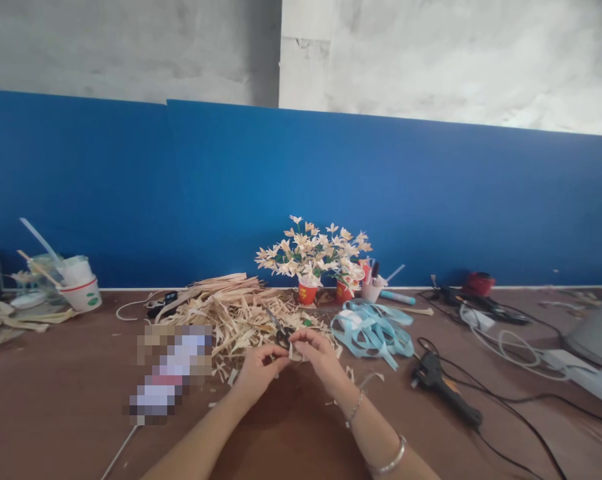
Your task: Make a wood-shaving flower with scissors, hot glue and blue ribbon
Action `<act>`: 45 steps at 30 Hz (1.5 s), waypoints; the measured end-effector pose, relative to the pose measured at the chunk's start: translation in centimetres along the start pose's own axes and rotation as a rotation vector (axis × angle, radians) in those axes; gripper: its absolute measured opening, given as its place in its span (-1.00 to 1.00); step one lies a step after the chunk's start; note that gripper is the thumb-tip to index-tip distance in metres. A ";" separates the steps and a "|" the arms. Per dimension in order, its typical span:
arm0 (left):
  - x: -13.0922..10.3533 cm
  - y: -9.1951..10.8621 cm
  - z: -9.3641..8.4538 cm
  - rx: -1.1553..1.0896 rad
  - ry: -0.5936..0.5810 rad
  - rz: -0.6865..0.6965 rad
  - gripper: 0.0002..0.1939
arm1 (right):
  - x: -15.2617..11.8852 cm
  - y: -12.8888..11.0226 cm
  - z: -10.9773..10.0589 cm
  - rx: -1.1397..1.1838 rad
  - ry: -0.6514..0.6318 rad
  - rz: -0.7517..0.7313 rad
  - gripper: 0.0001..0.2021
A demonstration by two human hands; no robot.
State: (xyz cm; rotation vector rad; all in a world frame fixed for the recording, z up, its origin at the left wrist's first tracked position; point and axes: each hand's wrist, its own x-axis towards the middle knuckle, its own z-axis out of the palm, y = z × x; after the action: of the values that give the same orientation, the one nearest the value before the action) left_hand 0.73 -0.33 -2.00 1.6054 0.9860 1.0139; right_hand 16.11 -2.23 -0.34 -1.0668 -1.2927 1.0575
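In front of me, my left hand [261, 372] and my right hand [321, 360] come together over the near edge of a pile. A small pale strip of dried husk [296, 353] is pinched between my right thumb and fingers. My left thumb and forefinger close at the strip's left edge; their tips are small and partly hidden. Just behind the fingers, dark-handled scissors [281, 332] lie on the heap of dried husk strips [231, 310]. Past the heap, pale husk flowers [311, 250] stand in a red cup [308, 292] and a second red cup [344, 291].
Tangled light-blue ribbon [373, 333] lies right of the heap. A black glue gun [443, 387] with cords lies farther right. A blurred phone-like object [165, 377] with a cable is at left. A white tub [83, 295] stands far left, before the blue partition [221, 193].
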 end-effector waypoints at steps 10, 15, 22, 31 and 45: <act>-0.1 -0.3 0.0 0.062 -0.097 0.075 -0.91 | -0.1 -0.6 -0.2 0.051 -0.093 0.022 -0.83; -0.3 0.3 0.0 0.091 -0.105 0.069 -0.89 | -0.1 -0.4 -0.4 0.046 -0.133 0.012 -0.87; -0.2 0.1 -0.1 0.108 -0.069 0.133 -0.92 | -0.2 -0.5 -0.2 0.072 -0.121 0.077 -0.84; -0.3 0.8 -0.2 0.091 -0.002 0.100 -0.91 | 0.0 -0.4 -0.2 0.058 -0.060 0.072 -0.80; -0.1 0.2 -0.2 0.076 -0.064 0.051 -0.88 | 0.2 0.1 -0.2 -0.054 -0.068 -0.053 -0.82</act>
State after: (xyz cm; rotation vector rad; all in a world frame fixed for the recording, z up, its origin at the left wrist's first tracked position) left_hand 0.59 -0.36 -1.81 1.7227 0.9543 0.9631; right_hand 16.33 -2.03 -0.43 -1.0392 -1.4033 1.0314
